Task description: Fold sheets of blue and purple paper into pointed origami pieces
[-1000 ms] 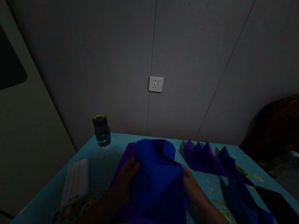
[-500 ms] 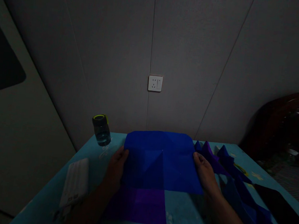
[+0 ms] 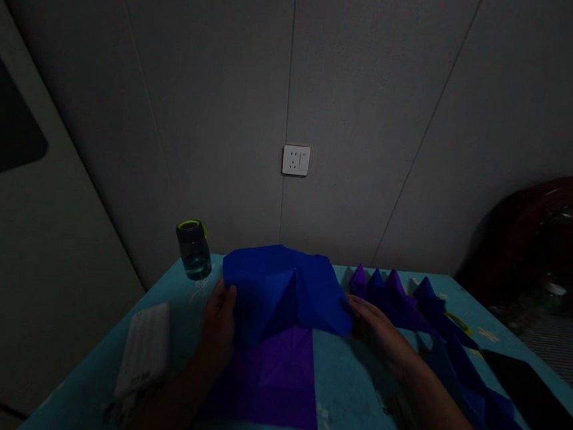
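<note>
A blue sheet of paper (image 3: pixel 264 293) with crease lines is held up above the table, bent upward along its middle. My left hand (image 3: pixel 221 316) pinches its left edge, the thumb on the near face. At the right edge my right hand (image 3: pixel 370 319) grips the same sheet, with some of its fingers hidden underneath. Below it a purple sheet of paper (image 3: pixel 271 394) lies flat on the table, its far part covered by the blue one.
Folded blue and purple paper shapes (image 3: pixel 394 301) stand at the right. Beside them lies a dark flat object (image 3: pixel 526 390). On the left are a white power bank (image 3: pixel 145 350) and a water bottle (image 3: pixel 194 254). A wall socket (image 3: pixel 296 160) is behind the light-blue tablecloth (image 3: pixel 350 408).
The blue paper has bent from nearly flat into a raised ridge, and its right edge has come left with my right hand. More of the purple sheet now shows.
</note>
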### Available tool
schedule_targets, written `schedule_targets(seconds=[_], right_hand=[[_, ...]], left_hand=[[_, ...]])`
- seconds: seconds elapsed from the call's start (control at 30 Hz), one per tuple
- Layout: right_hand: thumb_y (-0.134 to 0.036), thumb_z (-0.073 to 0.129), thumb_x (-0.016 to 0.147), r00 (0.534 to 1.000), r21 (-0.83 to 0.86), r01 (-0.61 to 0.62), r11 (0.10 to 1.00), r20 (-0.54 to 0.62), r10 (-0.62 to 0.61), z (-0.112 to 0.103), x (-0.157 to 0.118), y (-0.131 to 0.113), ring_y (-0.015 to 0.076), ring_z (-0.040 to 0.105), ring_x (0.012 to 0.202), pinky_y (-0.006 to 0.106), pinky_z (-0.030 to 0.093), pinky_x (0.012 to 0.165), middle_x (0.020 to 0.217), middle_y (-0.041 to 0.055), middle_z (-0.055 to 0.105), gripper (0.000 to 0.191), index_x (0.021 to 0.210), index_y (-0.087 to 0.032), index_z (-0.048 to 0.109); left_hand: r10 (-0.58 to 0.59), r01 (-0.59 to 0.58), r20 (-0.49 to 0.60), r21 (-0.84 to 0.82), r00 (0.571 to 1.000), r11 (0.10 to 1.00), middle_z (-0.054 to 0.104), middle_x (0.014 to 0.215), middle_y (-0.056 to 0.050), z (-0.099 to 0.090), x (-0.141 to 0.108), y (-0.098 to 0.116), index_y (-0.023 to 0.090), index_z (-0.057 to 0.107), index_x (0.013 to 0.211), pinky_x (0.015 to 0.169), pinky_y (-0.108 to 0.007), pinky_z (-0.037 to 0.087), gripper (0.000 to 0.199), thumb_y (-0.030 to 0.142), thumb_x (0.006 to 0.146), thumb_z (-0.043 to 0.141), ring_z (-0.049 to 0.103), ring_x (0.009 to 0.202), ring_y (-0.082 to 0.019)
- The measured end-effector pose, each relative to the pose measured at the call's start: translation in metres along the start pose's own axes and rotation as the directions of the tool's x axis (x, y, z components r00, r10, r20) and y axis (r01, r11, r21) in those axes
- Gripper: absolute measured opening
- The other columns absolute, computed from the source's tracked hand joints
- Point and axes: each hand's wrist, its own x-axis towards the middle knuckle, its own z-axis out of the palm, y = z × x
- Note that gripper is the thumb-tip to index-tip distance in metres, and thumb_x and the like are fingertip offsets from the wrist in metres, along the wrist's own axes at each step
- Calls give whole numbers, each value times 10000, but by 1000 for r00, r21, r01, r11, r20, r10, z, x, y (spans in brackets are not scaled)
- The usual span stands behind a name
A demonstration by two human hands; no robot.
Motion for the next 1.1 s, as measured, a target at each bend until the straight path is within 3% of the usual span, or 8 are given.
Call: schedule_targets(seconds=[0.1, 0.2, 0.4, 0.53, 0.73, 0.97, 1.03, 1.1], right_hand=[[-415, 726, 780, 996, -106, 9, 994, 93, 1, -1, -2, 2, 159, 637, 659, 269, 468, 622, 797, 38, 724, 406, 1106, -182, 664], [-448, 719, 781, 991, -193, 62, 979, 126, -38, -2, -1, 4, 129, 580, 595, 243, 432, 587, 675, 9, 668, 354, 974, -152, 697], [-486, 776, 682, 966, -303, 187, 935, -115, -230, -12, 9, 1, 110, 485, 514, 244, 364, 522, 599, -15, 610, 347, 756, -151, 718], [-522, 763, 670, 901, -380, 235, 895, -261, -347, -14, 8, -7, 148, 523, 544, 276, 400, 545, 587, 0, 625, 393, 802, -153, 736], [-530, 772, 652, 792, -383, 307, 871, -405, -457, -8, 1, -10, 209, 600, 651, 321, 460, 621, 736, 52, 709, 439, 889, -162, 739], [-518, 732, 732, 848, 3, 370, 929, -411, -336, 2, 5, 5, 185, 635, 709, 301, 494, 645, 889, 39, 714, 526, 1155, -218, 646], [-544, 734, 719, 882, -4, 319, 948, -363, -299, 10, 4, 11, 194, 638, 691, 306, 496, 632, 852, 47, 715, 516, 1104, -205, 673], [-554, 729, 716, 927, -156, 266, 951, -227, -297, 22, -1, 19, 211, 639, 695, 320, 496, 652, 805, 62, 719, 460, 984, -180, 724]], left_hand=[[10, -8, -63, 22, 998, 1000, 654, 1218, -30, 2, -1, 4, 266, 633, 1136, 1099, -399, 349, 308, 393, 857, 603, 535, 1229, -229], [-6, 5, -63, -6, 998, 1000, 651, 1206, -33, 3, -2, 7, 254, 630, 1122, 1051, -379, 397, 297, 380, 856, 592, 573, 1164, -222], [100, -100, -44, 2, 994, 995, 678, 1087, -3, 0, -1, 7, 264, 639, 1096, 952, -323, 449, 282, 411, 862, 581, 610, 1040, -199], [166, -164, -49, 48, 985, 985, 671, 1077, 4, -1, -2, 6, 260, 643, 1079, 925, -298, 436, 247, 374, 874, 565, 598, 1024, -188], [111, -110, -16, 54, 994, 993, 676, 1027, -5, 3, -6, 10, 236, 648, 1034, 879, -301, 460, 228, 357, 851, 586, 606, 993, -199], [-92, 89, -29, -97, 995, 991, 665, 1172, -17, 4, -1, 8, 271, 614, 1116, 918, -352, 498, 287, 340, 838, 598, 629, 1058, -194], [-146, 140, -46, -123, 988, 982, 655, 1199, -19, 4, -1, 5, 300, 584, 1168, 881, -363, 526, 316, 343, 855, 576, 644, 1042, -194], [-162, 154, -54, -132, 985, 979, 641, 1234, -19, 4, -3, 2, 324, 557, 1212, 864, -361, 540, 344, 357, 869, 562, 644, 1059, -200]])
